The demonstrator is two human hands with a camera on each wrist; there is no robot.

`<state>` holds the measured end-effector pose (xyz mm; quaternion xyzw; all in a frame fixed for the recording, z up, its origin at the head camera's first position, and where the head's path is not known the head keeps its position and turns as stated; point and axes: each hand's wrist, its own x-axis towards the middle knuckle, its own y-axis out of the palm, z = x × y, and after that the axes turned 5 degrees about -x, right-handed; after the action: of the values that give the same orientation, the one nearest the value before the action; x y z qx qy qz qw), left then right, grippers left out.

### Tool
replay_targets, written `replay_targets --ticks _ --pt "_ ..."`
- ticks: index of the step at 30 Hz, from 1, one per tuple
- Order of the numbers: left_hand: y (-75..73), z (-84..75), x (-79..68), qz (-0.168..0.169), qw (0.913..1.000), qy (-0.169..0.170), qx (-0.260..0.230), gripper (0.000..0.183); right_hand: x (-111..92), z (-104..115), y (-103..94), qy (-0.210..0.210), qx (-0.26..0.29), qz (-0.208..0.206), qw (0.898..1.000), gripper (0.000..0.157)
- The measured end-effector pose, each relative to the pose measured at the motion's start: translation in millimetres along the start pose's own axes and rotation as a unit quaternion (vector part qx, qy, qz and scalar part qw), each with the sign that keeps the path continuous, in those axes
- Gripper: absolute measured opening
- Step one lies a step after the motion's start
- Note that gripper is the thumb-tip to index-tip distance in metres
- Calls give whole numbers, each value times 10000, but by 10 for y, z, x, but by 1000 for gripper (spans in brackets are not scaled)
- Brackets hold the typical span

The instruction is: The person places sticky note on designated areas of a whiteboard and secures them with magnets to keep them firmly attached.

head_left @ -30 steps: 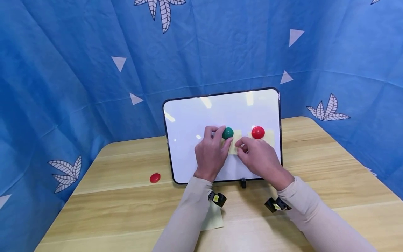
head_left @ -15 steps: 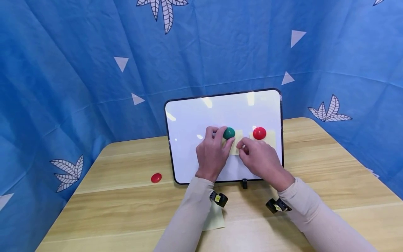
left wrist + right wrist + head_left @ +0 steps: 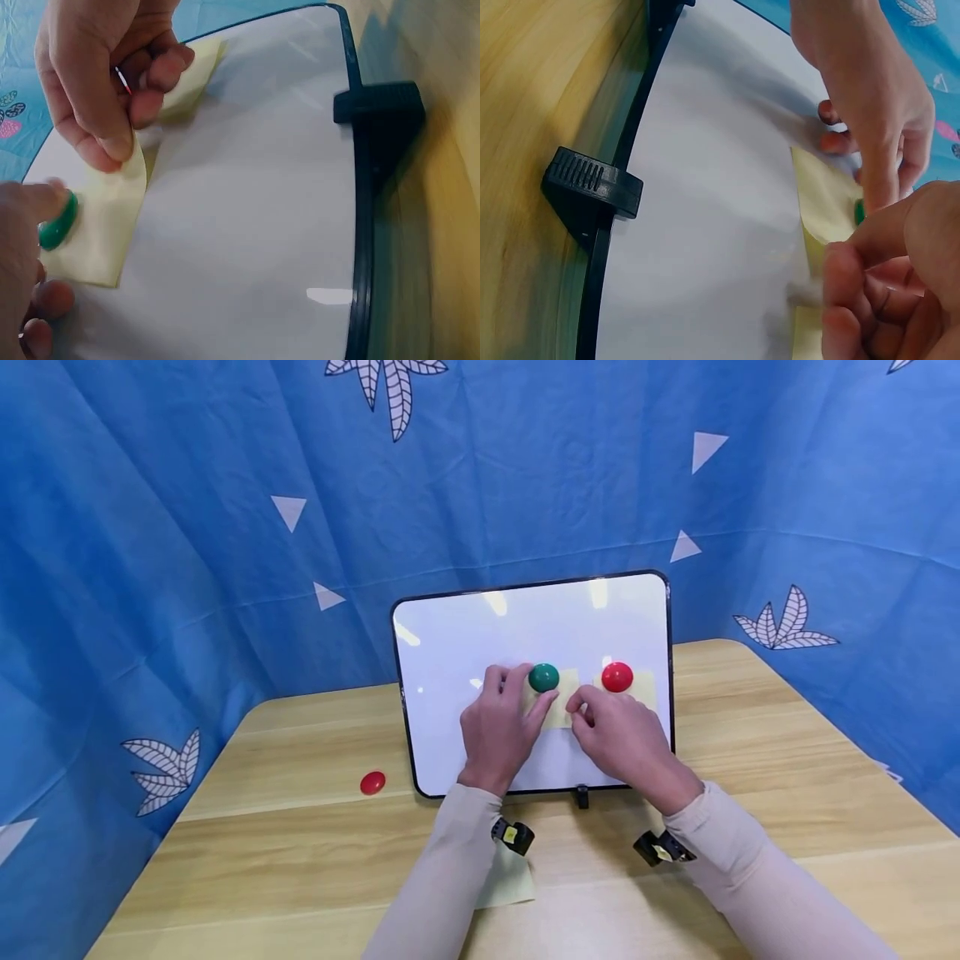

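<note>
A green round magnet [image 3: 543,677] sits on the upper part of a yellow sticky note [image 3: 97,225] on the whiteboard [image 3: 465,635]. My left hand [image 3: 495,731] is beside it, thumb by the magnet's edge and the other fingertips spread apart from it in the left wrist view. My right hand [image 3: 622,735] pinches the lower right corner of that note between thumb and index finger, and the corner lifts slightly from the board. To the right, a red round magnet [image 3: 617,677] lies over a second yellow sticky note [image 3: 647,692], partly hidden behind my right hand.
Another red magnet [image 3: 372,782] lies on the wooden table [image 3: 285,852], left of the board. A loose yellow note [image 3: 508,881] is partly under my left forearm. A black clip foot [image 3: 582,797] supports the board's lower edge. Blue curtain [image 3: 525,468] hangs behind.
My left hand has shifted slightly left, its index finger easing away from the green magnet, which stays on the note. The right hand has hardly moved.
</note>
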<state>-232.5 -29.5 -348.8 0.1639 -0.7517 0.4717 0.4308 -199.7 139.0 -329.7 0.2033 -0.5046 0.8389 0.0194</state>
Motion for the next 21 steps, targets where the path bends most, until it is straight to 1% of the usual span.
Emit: replay_targets --ticks 4,6,10,14,18,21 --pt "-35 53 -23 -92 9998 89 -165 38 -2 16 -3 1 -14 -15 10000 12" --pt "-53 77 -39 -152 9993 143 -323 33 -5 31 2 6 35 23 10000 11" --pt "-93 132 -81 -194 9977 202 -617 25 -31 88 37 -19 246 272 9993 11" --pt "-148 207 -121 -115 9966 206 -792 21 -67 165 96 -72 409 544 9977 11" --pt "-218 306 -161 -33 9959 138 -896 21 -104 232 193 -180 622 833 9944 10" --pt "-263 381 -193 60 9954 46 -956 21 -131 267 279 -349 775 1063 9907 11"
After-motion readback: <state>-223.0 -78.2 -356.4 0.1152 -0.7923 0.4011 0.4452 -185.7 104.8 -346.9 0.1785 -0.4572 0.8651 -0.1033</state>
